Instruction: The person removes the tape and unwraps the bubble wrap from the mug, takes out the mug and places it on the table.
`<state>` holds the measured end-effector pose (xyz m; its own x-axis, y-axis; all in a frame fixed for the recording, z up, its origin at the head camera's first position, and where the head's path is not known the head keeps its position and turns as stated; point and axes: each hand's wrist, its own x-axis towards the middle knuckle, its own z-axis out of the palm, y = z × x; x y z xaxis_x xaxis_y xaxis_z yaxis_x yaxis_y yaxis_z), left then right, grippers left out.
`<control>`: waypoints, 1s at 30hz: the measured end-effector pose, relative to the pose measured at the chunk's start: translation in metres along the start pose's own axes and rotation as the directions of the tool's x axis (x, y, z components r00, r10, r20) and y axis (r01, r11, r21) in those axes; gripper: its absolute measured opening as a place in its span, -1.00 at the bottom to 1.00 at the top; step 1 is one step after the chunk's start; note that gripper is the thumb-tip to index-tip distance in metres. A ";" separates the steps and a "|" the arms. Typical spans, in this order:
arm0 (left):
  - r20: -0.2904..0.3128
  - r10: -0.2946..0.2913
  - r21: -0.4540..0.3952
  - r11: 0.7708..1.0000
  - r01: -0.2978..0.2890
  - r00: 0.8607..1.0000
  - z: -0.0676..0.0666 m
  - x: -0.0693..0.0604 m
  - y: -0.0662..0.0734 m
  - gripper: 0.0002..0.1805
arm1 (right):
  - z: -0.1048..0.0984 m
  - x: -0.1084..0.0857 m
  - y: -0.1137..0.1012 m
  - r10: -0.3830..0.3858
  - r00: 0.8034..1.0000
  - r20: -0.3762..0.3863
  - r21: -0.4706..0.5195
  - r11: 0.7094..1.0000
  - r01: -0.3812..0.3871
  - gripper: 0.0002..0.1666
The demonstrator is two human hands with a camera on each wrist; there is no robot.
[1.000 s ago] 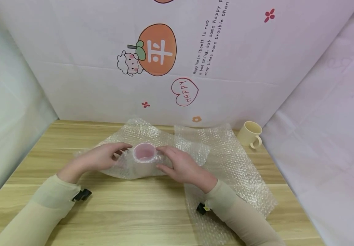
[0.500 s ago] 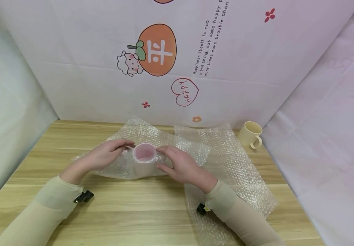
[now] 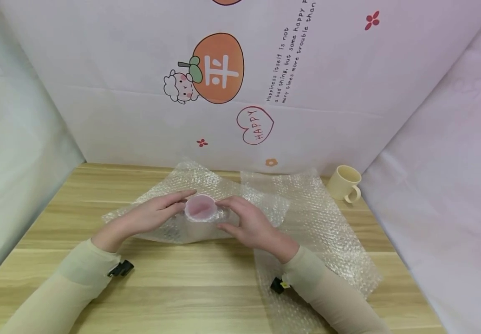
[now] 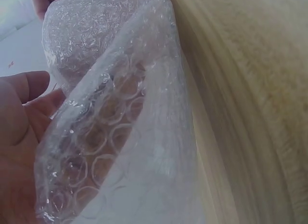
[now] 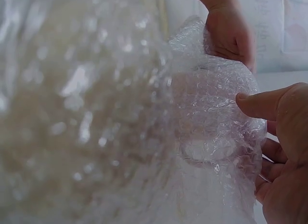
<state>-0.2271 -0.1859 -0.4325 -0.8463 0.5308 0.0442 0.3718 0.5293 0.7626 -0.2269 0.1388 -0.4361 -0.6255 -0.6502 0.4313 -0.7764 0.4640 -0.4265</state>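
A pink cup point(image 3: 200, 208) stands upright on the table, its mouth facing up. Clear bubble wrap point(image 3: 202, 229) goes round its sides and trails off to the left. My right hand point(image 3: 254, 226) grips the wrapped cup from the right; in the right wrist view its thumb point(image 5: 260, 103) presses on the wrap. On the left, my left hand point(image 3: 157, 213) lies with fairly straight fingers at the cup's far left side, by the rim. The left wrist view has a loose fold of bubble wrap point(image 4: 96, 151) in front of that palm.
A second bubble wrap sheet point(image 3: 328, 232) lies flat on the right, partly under the right forearm. Near the back right corner stands a yellow mug point(image 3: 344, 183). White printed cloth point(image 3: 140, 125) walls off the back and sides of the wooden table point(image 3: 173, 287).
My left hand has moved right and up against the cup, its fingers straightening. The right hand keeps its hold on the wrapped cup. The whole head view has shifted slightly.
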 end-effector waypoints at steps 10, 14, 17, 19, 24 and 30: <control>-0.001 0.004 0.037 0.999 -0.004 1.000 0.000 -0.002 0.003 -0.41 | 0.000 -0.001 0.000 -0.040 0.999 -0.035 0.056 0.998 0.042 -0.36; -0.011 -0.002 0.054 0.999 0.002 1.000 0.000 -0.001 0.003 -0.42 | 0.001 -0.001 0.001 -0.067 0.996 -0.060 0.062 0.996 0.070 -0.40; -0.019 -0.007 0.067 0.998 0.008 1.000 0.001 -0.001 0.004 -0.43 | 0.002 -0.001 0.001 -0.084 0.994 -0.074 0.067 0.994 0.089 -0.44; -0.023 -0.003 0.070 0.998 0.005 1.000 0.001 -0.001 0.005 -0.43 | 0.002 -0.002 0.001 -0.098 0.992 -0.085 0.068 0.992 0.104 -0.46; -0.027 0.001 0.059 0.998 0.001 1.000 0.002 -0.001 0.007 -0.44 | 0.003 -0.002 0.001 -0.137 0.985 -0.106 0.065 0.987 0.145 -0.48; -0.024 -0.007 0.040 0.999 0.008 1.000 0.002 -0.001 0.007 -0.44 | 0.003 -0.001 0.002 -0.207 0.969 -0.133 0.067 0.974 0.217 -0.51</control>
<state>-0.2231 -0.1811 -0.4290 -0.8579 0.5110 0.0545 0.3800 0.5593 0.7368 -0.2276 0.1390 -0.4396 -0.4557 -0.6462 0.6121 -0.8868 0.2706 -0.3746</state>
